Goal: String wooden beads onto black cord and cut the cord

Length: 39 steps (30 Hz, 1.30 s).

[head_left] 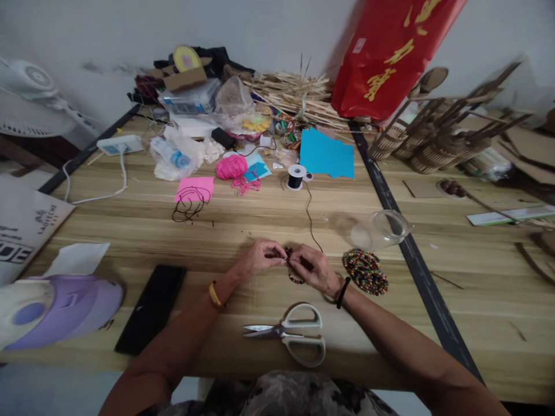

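Note:
My left hand (pixel 262 256) and my right hand (pixel 315 267) meet over the table, thumbs and fingertips pinched on a small beaded bracelet (pixel 296 281) of dark and coloured beads. Its lower loop hangs below the fingers onto the wood. The exact spot each hand pinches is partly hidden. Black cord (pixel 309 214) runs from a white spool (pixel 296 177) down toward my right hand. Right of that hand lies a coiled heap of multicoloured bead strands (pixel 365 271). Nearer my body, white-handled scissors (pixel 286 333) rest with blades slightly apart, pointing left.
A clear jar (pixel 377 230) lies on its side beyond the beads. At left are a black phone (pixel 150 309) and a purple and white appliance (pixel 65 309). Pink yarn (pixel 232 167), blue sheets (pixel 326 152) and a loose black cord coil (pixel 191 205) sit farther back.

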Motion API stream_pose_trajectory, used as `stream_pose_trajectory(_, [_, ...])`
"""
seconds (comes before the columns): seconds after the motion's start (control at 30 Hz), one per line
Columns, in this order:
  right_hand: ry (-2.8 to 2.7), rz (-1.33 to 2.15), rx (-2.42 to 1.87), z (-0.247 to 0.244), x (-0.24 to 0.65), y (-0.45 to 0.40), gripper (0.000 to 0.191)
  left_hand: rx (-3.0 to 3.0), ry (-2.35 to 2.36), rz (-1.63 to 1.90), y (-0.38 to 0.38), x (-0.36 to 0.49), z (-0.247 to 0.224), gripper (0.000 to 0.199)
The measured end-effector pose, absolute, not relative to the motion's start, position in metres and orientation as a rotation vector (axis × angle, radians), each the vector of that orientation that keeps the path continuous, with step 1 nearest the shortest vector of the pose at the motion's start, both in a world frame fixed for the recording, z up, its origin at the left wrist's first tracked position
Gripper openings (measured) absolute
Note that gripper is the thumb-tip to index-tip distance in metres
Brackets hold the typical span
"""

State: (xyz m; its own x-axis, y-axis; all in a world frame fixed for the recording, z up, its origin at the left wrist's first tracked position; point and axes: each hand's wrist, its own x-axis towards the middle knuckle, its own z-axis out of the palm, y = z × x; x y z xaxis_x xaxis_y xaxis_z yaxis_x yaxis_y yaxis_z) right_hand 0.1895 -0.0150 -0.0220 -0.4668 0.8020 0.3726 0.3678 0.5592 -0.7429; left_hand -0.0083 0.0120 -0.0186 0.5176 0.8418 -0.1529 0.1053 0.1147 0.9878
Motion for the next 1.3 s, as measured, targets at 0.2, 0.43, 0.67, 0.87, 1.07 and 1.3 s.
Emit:
stream_pose_trajectory(0.2, [-2.043,0.782,-0.931,-0.0213,0.1891,-0.0155,0.017,1.369,0.917,0.655,0.0113,-0.0084,-0.0184,0.017])
stream_pose_trajectory(0.43, [-2.046,0.765,-0.942,-0.0213,0.1891,-0.0155,0.018,1.362,0.913,0.669,0.0113,-0.0089,-0.0184,0.013])
stream_pose_trajectory(0.67, [-2.058,0.756,-0.933,-0.0200,0.1889,-0.0156,0.018,1.377,0.925,0.667,0.0107,-0.0071,-0.0172,0.014])
stream_pose_trajectory(0.87, [-2.067,0.760,-0.929,-0.0182,0.1890,-0.0151,0.019,1.377,0.933,0.673,0.0105,-0.0080,-0.0177,0.016])
stream_pose_trajectory(1.07, [-2.058,0.748,-0.933,-0.0203,0.1900,-0.0146,0.017,1.355,0.947,0.665,0.0113,-0.0087,-0.0198,0.018])
stream_pose_trajectory(1.3, [-2.057,0.741,-0.923,-0.0231,0.1903,-0.0139,0.018,1.366,0.955,0.657,0.0112,-0.0079,-0.0181,0.022])
